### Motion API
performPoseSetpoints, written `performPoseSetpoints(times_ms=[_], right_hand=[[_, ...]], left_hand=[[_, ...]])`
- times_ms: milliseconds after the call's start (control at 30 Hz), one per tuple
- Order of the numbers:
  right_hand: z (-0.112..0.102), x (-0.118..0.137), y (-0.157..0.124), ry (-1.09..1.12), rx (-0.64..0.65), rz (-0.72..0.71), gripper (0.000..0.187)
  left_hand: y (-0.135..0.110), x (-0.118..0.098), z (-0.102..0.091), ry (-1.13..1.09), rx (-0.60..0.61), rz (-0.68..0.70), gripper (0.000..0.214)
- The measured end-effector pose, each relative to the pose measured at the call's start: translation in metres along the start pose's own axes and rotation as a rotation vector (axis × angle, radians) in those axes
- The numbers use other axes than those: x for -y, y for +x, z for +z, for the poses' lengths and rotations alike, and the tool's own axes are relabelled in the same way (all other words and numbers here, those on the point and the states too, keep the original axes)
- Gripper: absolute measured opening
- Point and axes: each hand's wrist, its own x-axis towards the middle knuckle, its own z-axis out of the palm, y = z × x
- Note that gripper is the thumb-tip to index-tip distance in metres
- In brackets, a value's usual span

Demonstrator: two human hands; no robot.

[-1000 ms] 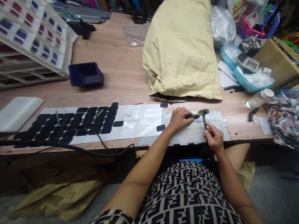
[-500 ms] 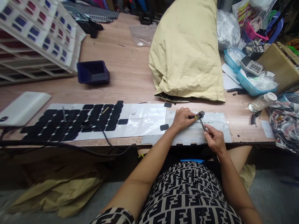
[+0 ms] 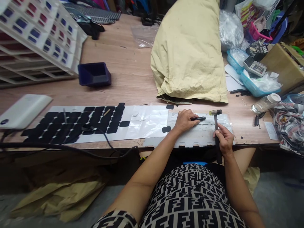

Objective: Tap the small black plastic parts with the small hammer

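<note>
My left hand (image 3: pixel 184 120) is closed on a thin black punch tool (image 3: pixel 199 118) that lies pressed on a grey mat (image 3: pixel 204 133) at the table's front edge. My right hand (image 3: pixel 224 138) grips the dark handle of a small hammer (image 3: pixel 215 112). The hammer head is lifted and sits to the right of the punch tip, apart from it. Two loose black pieces (image 3: pixel 166 129) lie on the white sheet just left of my left hand.
A white sheet carries rows of black cut pieces (image 3: pixel 78 123) at the left, with a black cable (image 3: pixel 71 148) across it. A tan sack (image 3: pixel 190 50) stands behind. A dark blue tray (image 3: pixel 94 74), a white shelf rack (image 3: pixel 35 41), blue baskets (image 3: pixel 254 85) and a bottle (image 3: pixel 264 103) surround.
The hammer head was down on the punch tool's end half a second ago. It is now lifted away to the right. My left hand holds the punch in the same place.
</note>
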Motion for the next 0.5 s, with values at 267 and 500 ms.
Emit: performPoseSetpoints(times_ms=[267, 500], right_hand=[[-0.008, -0.002, -0.002, 0.163, -0.109, 0.042, 0.043], [-0.008, -0.003, 0.0, 0.194, -0.139, 0.058, 0.043]], left_hand=[[-0.068, -0.033, -0.036, -0.744, 0.653, 0.063, 0.031], [-0.119, -0.016, 0.024, -0.578, 0.952, -0.099, 0.045]])
